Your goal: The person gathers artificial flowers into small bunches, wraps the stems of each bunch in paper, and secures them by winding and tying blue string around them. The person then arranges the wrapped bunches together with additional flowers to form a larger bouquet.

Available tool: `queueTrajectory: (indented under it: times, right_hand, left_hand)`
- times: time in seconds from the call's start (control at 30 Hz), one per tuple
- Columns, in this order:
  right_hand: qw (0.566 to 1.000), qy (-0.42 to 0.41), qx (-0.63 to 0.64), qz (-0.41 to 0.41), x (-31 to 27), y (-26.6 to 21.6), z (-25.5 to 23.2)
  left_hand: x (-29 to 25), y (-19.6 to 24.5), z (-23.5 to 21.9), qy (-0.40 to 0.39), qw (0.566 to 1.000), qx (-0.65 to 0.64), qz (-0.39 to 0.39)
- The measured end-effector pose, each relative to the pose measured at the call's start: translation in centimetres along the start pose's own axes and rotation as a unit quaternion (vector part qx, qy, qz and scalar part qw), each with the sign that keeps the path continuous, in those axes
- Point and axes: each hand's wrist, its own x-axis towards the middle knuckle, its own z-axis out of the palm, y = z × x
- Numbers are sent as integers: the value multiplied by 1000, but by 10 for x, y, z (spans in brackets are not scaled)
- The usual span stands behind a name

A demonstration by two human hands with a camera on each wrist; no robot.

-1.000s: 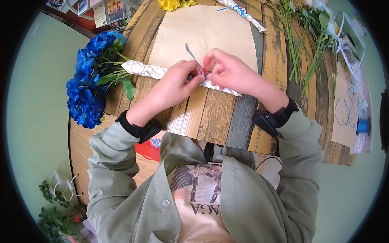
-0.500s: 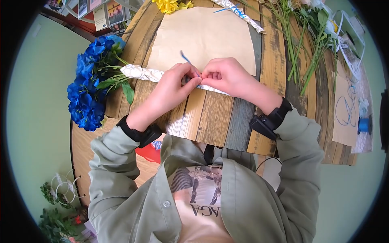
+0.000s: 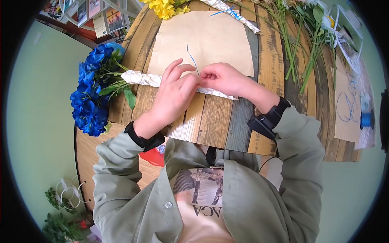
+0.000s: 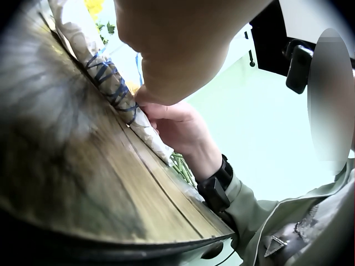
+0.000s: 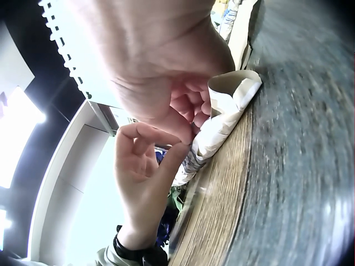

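A bunch of blue flowers (image 3: 91,89) lies at the left, its stems in a white patterned paper wrap (image 3: 142,78). Over the wrap, my left hand (image 3: 172,95) pinches thin blue wire between thumb and forefinger, its other fingers raised. Touching it, my right hand (image 3: 227,80) has curled fingers and pinches at the same spot; its fingertips are partly hidden. A loose end of blue wire (image 3: 192,56) stands up between the hands. Several turns of wire (image 4: 113,86) circle the wrap in the left wrist view. The wrap's open paper end (image 5: 238,88) shows in the right wrist view.
Beige paper (image 3: 202,40) lies beyond the hands, with yellow flowers (image 3: 162,8) and another wrapped stem (image 3: 239,18) behind it. Green stems (image 3: 312,60) lie at the right, near a blue wire spool (image 3: 367,120). The table's front edge is close to me.
The fingers of my left hand have lifted and spread, while its thumb and forefinger stay by my right hand. The wire's loose end has swung more upright.
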Motion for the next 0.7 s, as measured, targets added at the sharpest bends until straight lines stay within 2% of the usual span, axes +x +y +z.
queueTrajectory:
  times: [0.07, 0.2, 0.27, 0.33, 0.4, 0.47, 0.5, 0.57, 0.63, 0.7]
  right_hand:
    - [1000, -3, -6, 7, -1, -4, -1]
    - [998, 0, -56, 5, -5, -9, -4]
    - [997, 3, -78, -2, -6, -9, -2]
    - [999, 36, 0, -29, -10, -10, 2]
    - [997, 48, 19, -50, -10, -6, 5]
    - [995, 59, 39, -69, -11, -5, 7]
    - [995, 63, 24, -74, -12, -5, 8]
    - [995, 67, 9, -78, -13, -5, 10]
    - [987, 84, -42, -132, -13, -5, 12]
    - [988, 66, -39, -135, -12, -5, 11]
  left_hand:
    - [3, 1, -4, -20, 995, 63, 69]
    - [9, 2, -8, -23, 993, 68, 93]
    - [5, -5, -8, -121, 992, 6, 35]
    - [2, -9, -4, -110, 994, -4, 28]
    - [1, -8, -3, -100, 995, -15, 21]
    - [4, 0, -9, -81, 991, -81, -63]
    - [2, 2, -9, -82, 991, -81, -63]
    - [-3, 4, -7, -75, 969, -138, -188]
    - [-11, 3, 0, -58, 962, -170, -208]
    - [-16, 2, 3, -43, 952, -202, -227]
